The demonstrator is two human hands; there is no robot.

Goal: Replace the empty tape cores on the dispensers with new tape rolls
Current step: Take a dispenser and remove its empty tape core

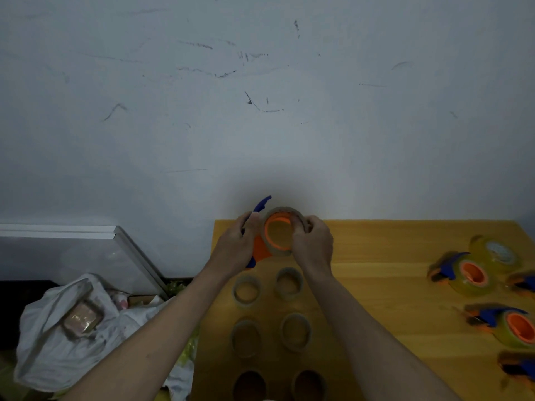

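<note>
I hold an orange and blue tape dispenser [258, 248] above the far edge of the yellow table [376, 256]. My left hand [236, 247] grips its handle side. My right hand [314, 241] grips the brown cardboard core [285, 213] that sits around the dispenser's orange hub. Several empty cardboard cores [246, 290] stand in two rows on the table below my hands. At the right lie dispensers loaded with clear yellowish tape [470, 274], and one new tape roll [496, 251] behind them.
A scuffed white wall rises just behind the table. Left of the table, a white plastic bag [58, 328] with a wrapped block in it sits on the floor, with a grey panel [86, 256] leaning behind it.
</note>
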